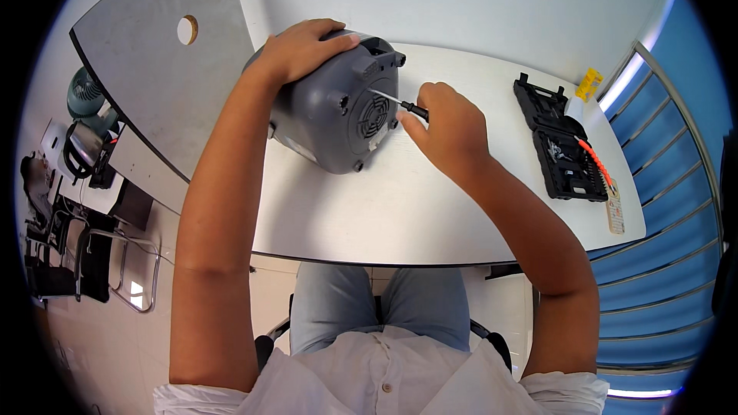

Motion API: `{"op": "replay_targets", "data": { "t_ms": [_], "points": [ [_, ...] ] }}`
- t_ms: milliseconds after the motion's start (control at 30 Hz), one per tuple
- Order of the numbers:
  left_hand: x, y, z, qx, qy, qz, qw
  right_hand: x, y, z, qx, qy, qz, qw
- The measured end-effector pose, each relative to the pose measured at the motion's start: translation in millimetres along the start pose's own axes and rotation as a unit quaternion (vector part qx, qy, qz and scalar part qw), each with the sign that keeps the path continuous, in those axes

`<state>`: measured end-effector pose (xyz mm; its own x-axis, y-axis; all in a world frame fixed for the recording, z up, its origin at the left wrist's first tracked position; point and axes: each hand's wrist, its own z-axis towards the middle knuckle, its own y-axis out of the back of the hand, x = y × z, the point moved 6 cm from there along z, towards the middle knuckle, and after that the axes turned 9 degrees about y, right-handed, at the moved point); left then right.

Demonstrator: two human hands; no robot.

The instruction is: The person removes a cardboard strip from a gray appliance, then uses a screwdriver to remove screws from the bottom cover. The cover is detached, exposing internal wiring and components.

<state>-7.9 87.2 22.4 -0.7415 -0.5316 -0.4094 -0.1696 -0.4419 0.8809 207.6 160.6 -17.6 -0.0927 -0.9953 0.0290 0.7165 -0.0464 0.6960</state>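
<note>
A dark grey rounded appliance [307,119] lies tipped on its side on the white table, its underside with feet and a round vent grille [374,116] turned to the right. My left hand [304,50] is laid over its top, fingers curved on the housing and holding it. In my closed right hand [453,124] is a screwdriver [414,110] with a black handle and a thin metal shaft. The shaft points left at the underside, and its tip is at the upper part of the grille. Whether it sits in a screw is too small to tell.
An open black tool case [569,165] with small bits lies at the table's right, an orange flexible shaft [595,160] across it. Beside it are a pale remote control [615,211] and a yellow piece [589,84]. Metal railing [680,138] runs along the right; a grey panel [154,46] stands left.
</note>
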Motion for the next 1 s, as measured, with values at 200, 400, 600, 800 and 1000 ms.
{"op": "replay_targets", "data": {
  "t_ms": [200,400,600,800,1000],
  "points": [
    [-0.7,1.7,-1.4,0.006,0.006,0.005,1.0,-10.8,-4.6,7.1,0.123,-0.077,0.083,0.986],
    [2.5,0.2,-1.8,-0.01,0.005,0.002,1.0,4.4,9.6,9.8,0.015,0.025,0.012,1.0],
    [-1.0,-0.2,0.1,0.002,0.005,-0.002,1.0,20.9,4.3,-1.7,-0.06,0.198,-0.152,0.966],
    [3.2,0.4,2.6,0.008,0.009,-0.002,1.0,3.4,1.6,3.8,0.022,0.031,-0.016,0.999],
    [3.1,0.2,1.1,-0.006,0.008,-0.002,1.0,-8.8,1.7,6.5,0.143,-0.134,0.129,0.972]
  ]
}}
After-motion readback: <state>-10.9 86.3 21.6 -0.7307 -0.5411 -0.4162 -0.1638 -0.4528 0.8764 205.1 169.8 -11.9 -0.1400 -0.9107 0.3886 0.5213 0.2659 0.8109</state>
